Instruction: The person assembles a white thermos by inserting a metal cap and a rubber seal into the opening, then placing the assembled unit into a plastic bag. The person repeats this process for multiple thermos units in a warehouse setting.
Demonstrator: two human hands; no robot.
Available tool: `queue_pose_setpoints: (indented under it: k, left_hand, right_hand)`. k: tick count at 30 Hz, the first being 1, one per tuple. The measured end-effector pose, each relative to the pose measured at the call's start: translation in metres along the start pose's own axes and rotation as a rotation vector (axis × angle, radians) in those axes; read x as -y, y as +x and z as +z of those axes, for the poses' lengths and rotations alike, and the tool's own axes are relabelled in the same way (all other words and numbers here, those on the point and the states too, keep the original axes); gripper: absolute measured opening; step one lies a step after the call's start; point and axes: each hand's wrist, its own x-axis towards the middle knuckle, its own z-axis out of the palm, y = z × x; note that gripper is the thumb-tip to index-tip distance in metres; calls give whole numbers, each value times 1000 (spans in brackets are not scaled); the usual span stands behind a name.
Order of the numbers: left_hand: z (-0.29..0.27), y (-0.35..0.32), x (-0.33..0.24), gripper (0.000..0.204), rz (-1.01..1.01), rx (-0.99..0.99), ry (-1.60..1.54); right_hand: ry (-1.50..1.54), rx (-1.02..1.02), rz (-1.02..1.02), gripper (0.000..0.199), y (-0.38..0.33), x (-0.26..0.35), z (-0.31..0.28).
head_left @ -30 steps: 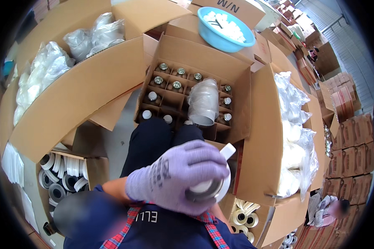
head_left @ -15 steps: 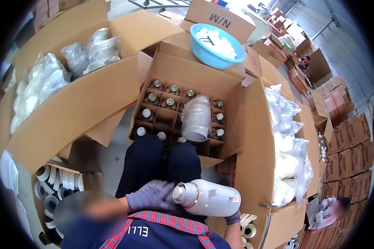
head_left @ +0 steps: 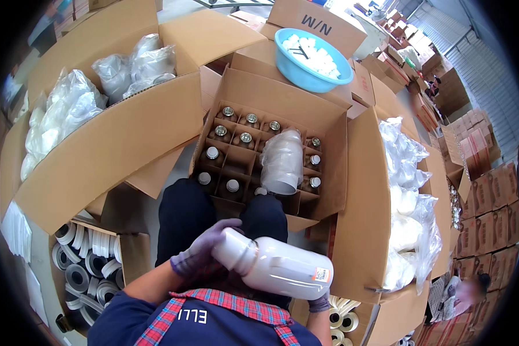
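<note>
Head view looks down on a white plastic bottle (head_left: 282,266) lying nearly level across the person's lap, neck to the left, base to the right. Left hand (head_left: 202,254), in a purple glove, curls its fingers around the capped neck — closed on it. Right hand (head_left: 319,302) is mostly hidden under the bottle's base; only gloved fingertips show, pressed to the underside, so it supports the bottle, though how far it wraps I cannot tell.

Just ahead of the knees stands an open divided carton (head_left: 271,155), its cardboard cells part filled with capped bottles; a clear plastic bag (head_left: 282,161) lies tilted over the middle cells. Near cells by the front edge stay open. Raised flaps hem the carton on both sides, leaving a narrow gap over the lap.

A blue basin (head_left: 308,55) of white pieces sits on a box beyond the carton. Tape rolls (head_left: 83,265) fill a box at lower left — bagged white goods (head_left: 409,207) pile in the long box to the right.
</note>
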Motion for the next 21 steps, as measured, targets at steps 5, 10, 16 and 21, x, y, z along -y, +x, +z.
queue_pose_setpoints:
  k: [5,10,16,21]
  left_hand:
    - [9,-8,-18,62,-397,-215,125]
    - [71,-34,-78,71,860,564,1483]
    - [-16,-30,-10,80,55,102,284]
    - [-26,-40,19,58,1063,74,1551]
  right_hand:
    - [-954,63,-785,56,-35,64,56]
    - [-203,490,-64,46,30,1,-4]
    - [16,-11,64,52,5,122,77]
    - [-800,125,-270,64,49,147,96]
